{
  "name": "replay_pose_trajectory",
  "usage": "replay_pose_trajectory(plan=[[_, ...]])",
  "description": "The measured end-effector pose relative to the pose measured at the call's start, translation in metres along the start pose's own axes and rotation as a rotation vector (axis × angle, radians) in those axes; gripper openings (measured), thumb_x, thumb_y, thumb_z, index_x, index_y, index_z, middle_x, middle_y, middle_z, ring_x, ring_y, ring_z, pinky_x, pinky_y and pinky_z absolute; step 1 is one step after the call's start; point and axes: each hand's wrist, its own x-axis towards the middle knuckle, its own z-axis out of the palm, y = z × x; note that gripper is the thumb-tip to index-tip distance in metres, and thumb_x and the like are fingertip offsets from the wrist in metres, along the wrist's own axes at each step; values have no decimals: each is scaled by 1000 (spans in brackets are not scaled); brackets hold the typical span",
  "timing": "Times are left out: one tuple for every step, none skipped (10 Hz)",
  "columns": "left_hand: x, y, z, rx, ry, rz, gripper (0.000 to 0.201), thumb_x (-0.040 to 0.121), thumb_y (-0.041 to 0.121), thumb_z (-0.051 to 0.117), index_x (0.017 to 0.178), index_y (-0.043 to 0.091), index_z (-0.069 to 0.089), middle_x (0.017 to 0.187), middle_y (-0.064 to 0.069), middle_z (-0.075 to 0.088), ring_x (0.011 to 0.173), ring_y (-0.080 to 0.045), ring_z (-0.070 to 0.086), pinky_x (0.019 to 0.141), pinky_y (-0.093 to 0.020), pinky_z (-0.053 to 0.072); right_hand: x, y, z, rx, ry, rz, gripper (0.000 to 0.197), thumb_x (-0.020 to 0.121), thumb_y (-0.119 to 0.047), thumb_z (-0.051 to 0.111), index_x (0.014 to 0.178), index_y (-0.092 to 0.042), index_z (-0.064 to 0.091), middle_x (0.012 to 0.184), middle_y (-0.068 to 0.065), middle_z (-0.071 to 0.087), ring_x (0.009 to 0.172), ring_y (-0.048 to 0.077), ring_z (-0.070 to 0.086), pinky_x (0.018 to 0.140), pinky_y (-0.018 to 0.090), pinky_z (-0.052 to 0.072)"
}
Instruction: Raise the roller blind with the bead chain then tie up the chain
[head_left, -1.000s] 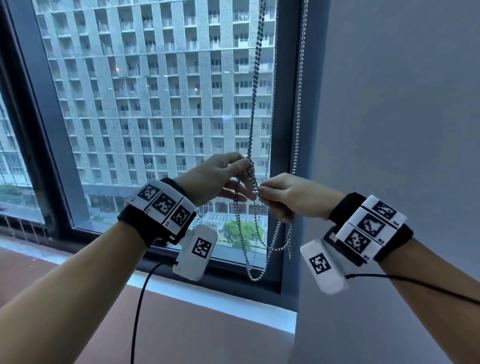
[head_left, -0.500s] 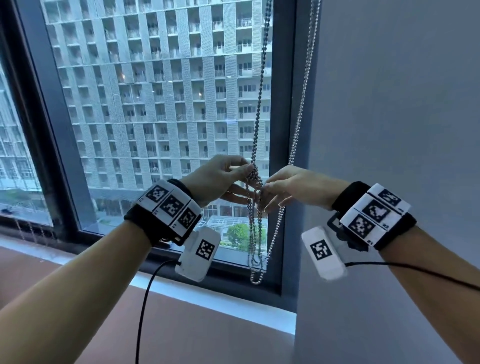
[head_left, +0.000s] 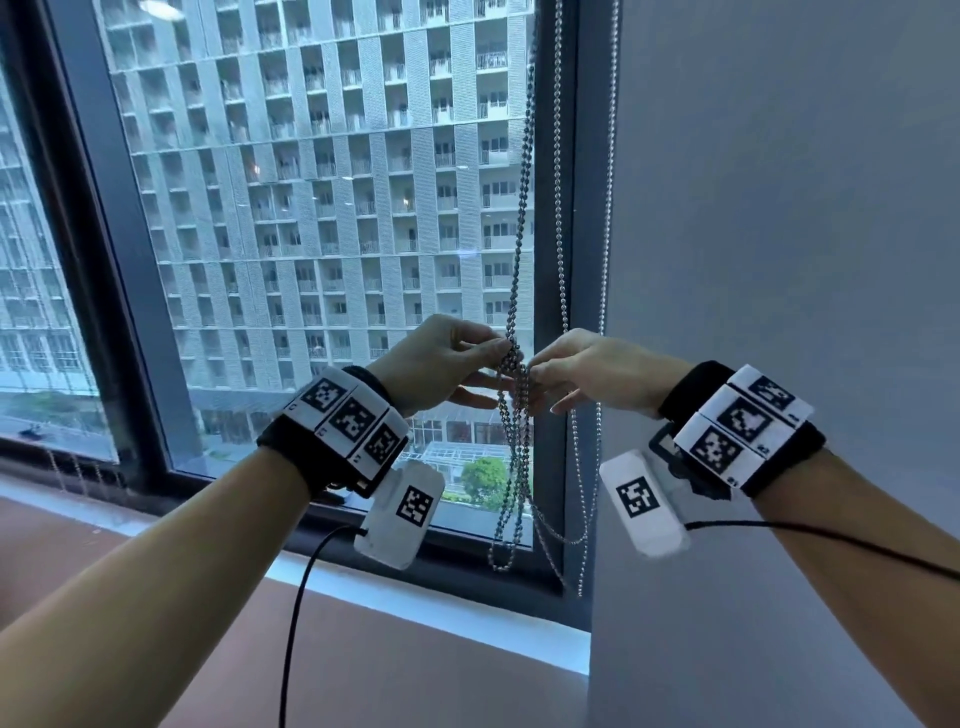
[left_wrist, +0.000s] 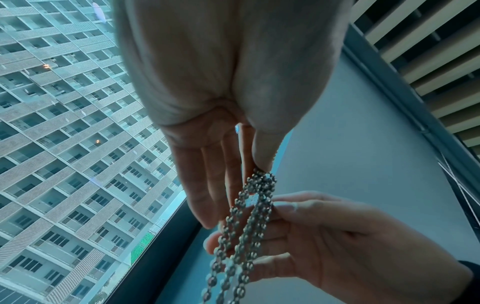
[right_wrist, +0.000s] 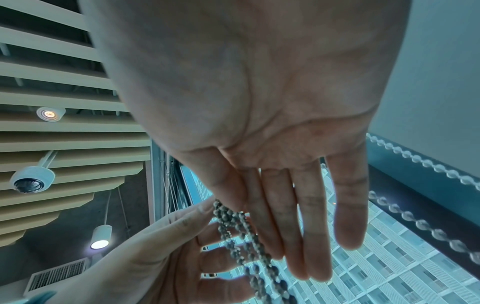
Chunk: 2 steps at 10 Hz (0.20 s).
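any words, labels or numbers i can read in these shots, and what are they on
No readable words, brands or numbers.
Left wristband: black-and-white square code markers; tiny marks beside them too small to read.
Right wristband: the same.
White tags under the wrists: code patterns only.

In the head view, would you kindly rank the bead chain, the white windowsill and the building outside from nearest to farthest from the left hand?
1. Bead chain: pinched at the left hand's fingertips.
2. White windowsill: below the hands.
3. Building: outside, beyond the glass.
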Motion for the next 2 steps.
replay_pose_trajectory(plan=[[-1,3,3,43,-6,4,29,95,14,48,112,-6,60,108,-19,68,95,-24,68,84,-41,56,-5,-3,-1,-133,30,5,31,102,-14,42,113,2,66,113,18,72,100,26,68,93,43,50],[0,12,-2,179,44,43,34,97,20,44,126,5,54,126,-16,61,115,-24,58,96,-40,50,-15,-16,-4,-602,329,-101,32,98,-21,45,124,-7,58,126,11,61,109,25,58,94,37,47]])
